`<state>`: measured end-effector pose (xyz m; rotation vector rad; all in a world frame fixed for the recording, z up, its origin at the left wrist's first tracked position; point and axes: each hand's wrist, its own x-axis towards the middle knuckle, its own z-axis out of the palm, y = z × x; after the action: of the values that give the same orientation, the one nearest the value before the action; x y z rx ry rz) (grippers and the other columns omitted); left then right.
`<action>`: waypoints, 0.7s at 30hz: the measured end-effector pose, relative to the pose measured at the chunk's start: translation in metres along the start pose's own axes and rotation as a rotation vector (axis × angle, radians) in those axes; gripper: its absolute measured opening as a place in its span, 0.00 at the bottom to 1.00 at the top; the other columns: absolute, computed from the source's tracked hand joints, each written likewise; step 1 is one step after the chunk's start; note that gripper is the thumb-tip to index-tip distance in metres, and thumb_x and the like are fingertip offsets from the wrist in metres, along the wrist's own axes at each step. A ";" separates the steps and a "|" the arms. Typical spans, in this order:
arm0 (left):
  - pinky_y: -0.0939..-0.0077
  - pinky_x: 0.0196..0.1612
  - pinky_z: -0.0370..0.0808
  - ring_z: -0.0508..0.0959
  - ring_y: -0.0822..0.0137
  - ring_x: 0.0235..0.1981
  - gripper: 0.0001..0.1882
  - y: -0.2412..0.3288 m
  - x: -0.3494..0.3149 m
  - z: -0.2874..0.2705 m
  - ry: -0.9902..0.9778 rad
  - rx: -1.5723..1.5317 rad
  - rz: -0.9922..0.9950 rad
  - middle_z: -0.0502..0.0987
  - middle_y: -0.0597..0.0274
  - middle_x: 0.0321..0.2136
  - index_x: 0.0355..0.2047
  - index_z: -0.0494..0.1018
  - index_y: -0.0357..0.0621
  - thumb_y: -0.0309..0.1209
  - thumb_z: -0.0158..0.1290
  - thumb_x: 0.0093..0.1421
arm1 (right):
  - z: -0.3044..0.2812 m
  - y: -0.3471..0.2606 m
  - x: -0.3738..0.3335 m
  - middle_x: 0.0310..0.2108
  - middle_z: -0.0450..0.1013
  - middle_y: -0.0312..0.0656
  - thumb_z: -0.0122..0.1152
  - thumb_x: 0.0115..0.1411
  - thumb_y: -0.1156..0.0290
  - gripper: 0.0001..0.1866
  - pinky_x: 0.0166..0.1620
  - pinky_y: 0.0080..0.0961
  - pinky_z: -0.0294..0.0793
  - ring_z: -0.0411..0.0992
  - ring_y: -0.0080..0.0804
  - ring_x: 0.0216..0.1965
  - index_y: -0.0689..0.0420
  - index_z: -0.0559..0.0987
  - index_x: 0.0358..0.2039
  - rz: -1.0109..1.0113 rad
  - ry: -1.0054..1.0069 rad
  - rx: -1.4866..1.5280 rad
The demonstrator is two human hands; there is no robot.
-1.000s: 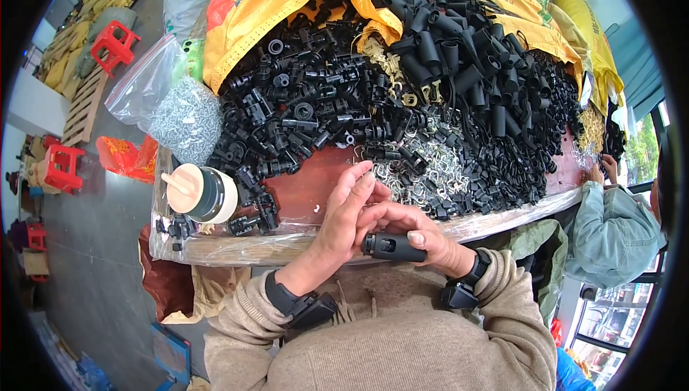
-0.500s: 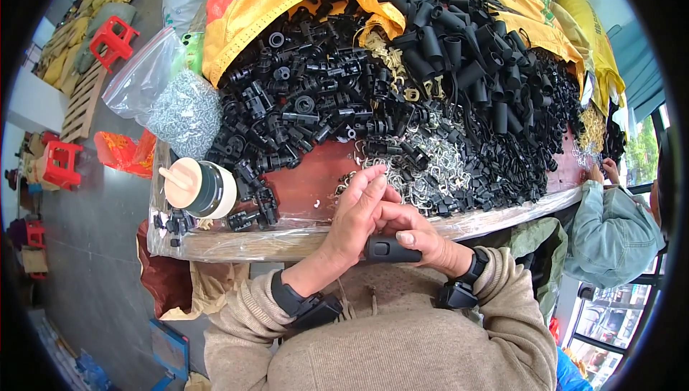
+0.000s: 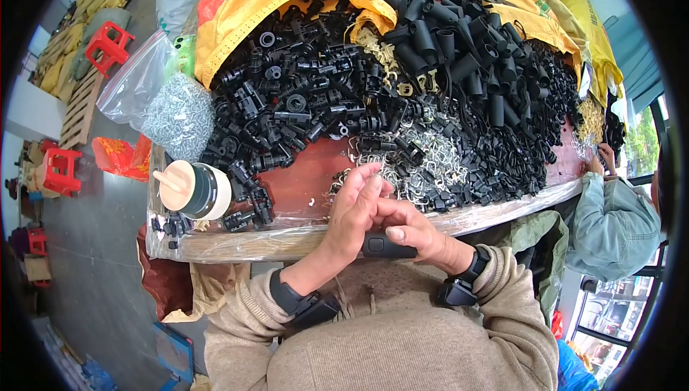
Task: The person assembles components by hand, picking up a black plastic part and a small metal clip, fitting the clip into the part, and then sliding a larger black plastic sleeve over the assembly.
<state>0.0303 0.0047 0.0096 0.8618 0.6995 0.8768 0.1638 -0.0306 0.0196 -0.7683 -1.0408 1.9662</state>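
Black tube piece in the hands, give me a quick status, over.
Left hand and right hand closed together on black tube piece at table edge. Loose metal clips just beyond the fingers. Nothing blocking.

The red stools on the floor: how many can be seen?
3: one stool top left, one at the left edge, one below it, partly cut off. Others may be hidden.

head cam, looking down, table (image 3: 301,183) probably near
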 end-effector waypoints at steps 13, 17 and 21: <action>0.69 0.31 0.72 0.72 0.57 0.32 0.24 0.058 -0.048 -0.076 0.201 1.766 0.409 0.68 0.51 0.37 0.43 0.65 0.38 0.32 0.55 0.46 | -0.065 -0.081 -0.208 0.24 0.70 0.45 0.57 0.41 0.49 0.28 0.31 0.22 0.69 0.70 0.32 0.25 0.66 0.72 0.28 0.011 0.635 -0.571; 0.68 0.31 0.72 0.72 0.56 0.32 0.24 0.054 -0.044 -0.085 0.118 1.816 0.351 0.67 0.53 0.38 0.43 0.65 0.38 0.31 0.55 0.45 | -0.081 -0.065 -0.250 0.27 0.71 0.44 0.60 0.42 0.66 0.18 0.30 0.21 0.68 0.70 0.31 0.27 0.65 0.73 0.31 0.443 0.868 -1.162; 0.67 0.32 0.72 0.72 0.55 0.33 0.23 0.054 -0.038 -0.079 0.064 1.824 0.352 0.66 0.53 0.40 0.43 0.65 0.38 0.29 0.54 0.45 | -0.073 -0.065 -0.221 0.26 0.71 0.42 0.58 0.43 0.74 0.12 0.30 0.22 0.66 0.70 0.31 0.28 0.64 0.73 0.30 0.285 0.879 -1.507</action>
<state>-0.0706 0.0187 0.0239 2.6188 1.4106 0.3438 0.3586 -0.1628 0.0736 -2.3327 -1.7163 0.4477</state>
